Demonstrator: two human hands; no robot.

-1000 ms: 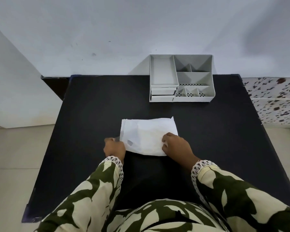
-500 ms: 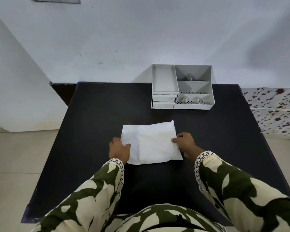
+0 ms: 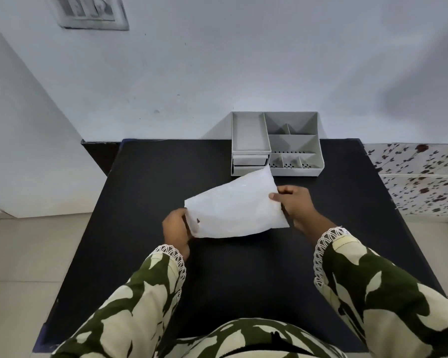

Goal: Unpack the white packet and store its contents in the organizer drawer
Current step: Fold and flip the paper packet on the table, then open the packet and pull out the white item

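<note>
A white packet (image 3: 236,209) is lifted off the black table (image 3: 145,177), tilted with its right end higher. My left hand (image 3: 175,231) grips its left edge and my right hand (image 3: 294,202) grips its right edge. The packet looks sealed; what it holds is hidden. A grey organizer (image 3: 276,143) stands at the table's far edge against the wall. It has several open compartments on top and two shut drawers (image 3: 248,164) at its front left. The packet's upper corner overlaps the lower drawer in view.
A white wall runs behind the table, with a switch plate (image 3: 91,11) high on the left. To the right lies a speckled patterned surface (image 3: 419,177). Tiled floor shows on the left. My patterned sleeves fill the lower part of the view.
The packet lay flat on the table; now both hands have lifted it and tilted its right end up. My head has tipped up, showing more wall.
</note>
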